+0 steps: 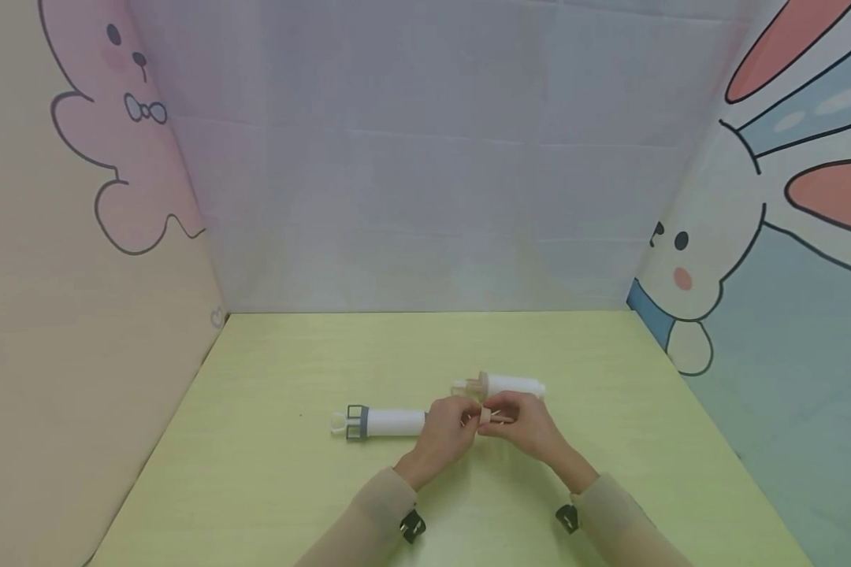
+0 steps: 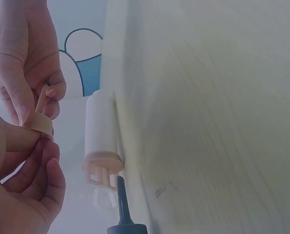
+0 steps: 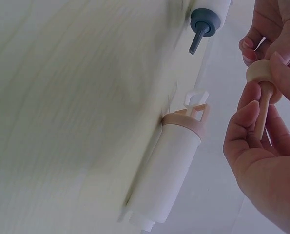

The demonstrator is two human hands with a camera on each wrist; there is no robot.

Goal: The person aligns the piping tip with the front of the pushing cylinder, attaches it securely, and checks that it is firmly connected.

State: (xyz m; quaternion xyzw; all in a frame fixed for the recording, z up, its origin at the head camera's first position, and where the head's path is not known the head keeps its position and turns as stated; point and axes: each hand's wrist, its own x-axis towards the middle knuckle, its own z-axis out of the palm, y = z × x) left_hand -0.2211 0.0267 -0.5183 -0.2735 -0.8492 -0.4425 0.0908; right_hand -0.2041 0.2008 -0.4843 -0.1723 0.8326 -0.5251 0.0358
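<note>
My left hand (image 1: 445, 429) and right hand (image 1: 528, 427) meet over the table, both pinching a small beige nozzle cap (image 3: 259, 71) with a long narrow spout (image 3: 262, 113). In the right wrist view, the right thumb and fingers grip the cap's rim, and the spout points down along the palm. The left fingertips are on the cap's other side. Just beyond the hands lies a white piping syringe (image 1: 516, 386) with a beige collar and a looped plunger handle. A second white syringe (image 1: 395, 423) with a grey collar lies left of the hands; its grey nozzle (image 2: 124, 202) shows in the left wrist view.
The yellow-green table (image 1: 269, 488) is bounded by a pale back curtain (image 1: 411, 157) and side panels with cartoon animals. A rabbit picture (image 1: 709, 252) is on the right panel. Black devices (image 1: 412, 526) are strapped at both wrists.
</note>
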